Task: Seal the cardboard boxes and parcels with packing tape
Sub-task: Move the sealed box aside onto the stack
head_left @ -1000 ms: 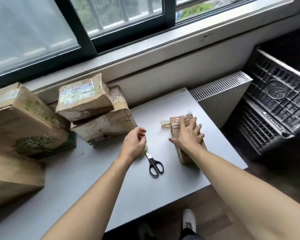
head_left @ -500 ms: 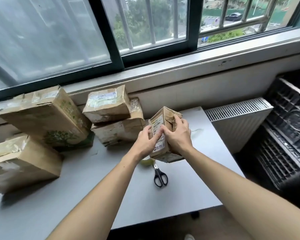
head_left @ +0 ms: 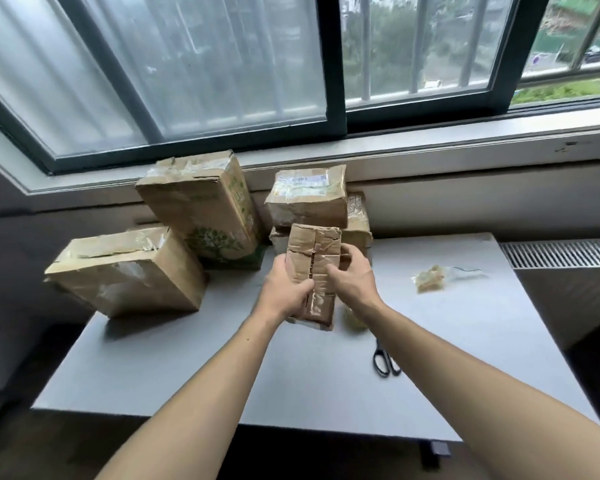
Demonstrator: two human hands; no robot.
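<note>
Nearest on the desk (head_left: 222,375), black scissors (head_left: 386,359) lie at four o'clock of the work, closed. Just beyond them a pale green tape roll (head_left: 354,320) sits close beside the work's lower right corner, partly hidden.

The small parcel (head_left: 314,251) stands on end near the desk's middle, its broad face toward the camera. Whether its lower end touches the desk cannot be told. The left hand (head_left: 284,294) holds its lower left edge, thumb across the face. The right hand (head_left: 353,276) holds the right edge midway. Each grip is closed on the parcel.

Condition: the cardboard is creased, torn near the top, and crossed with glossy tape. Judgement: it is light and its walls are soft, so they will likely dent under pressure. The taped strips are likely slippery. The soundest hold is on the long edges and corners, where the board is folded and stiffest, with the centre seam left free for taping.

At three o'clock a crumpled tape scrap (head_left: 429,279) lies well apart. At nine o'clock rests a low box (head_left: 129,275). At eleven a tilted box (head_left: 201,206) leans. At twelve, stacked parcels (head_left: 309,199) stand below the window.
</note>
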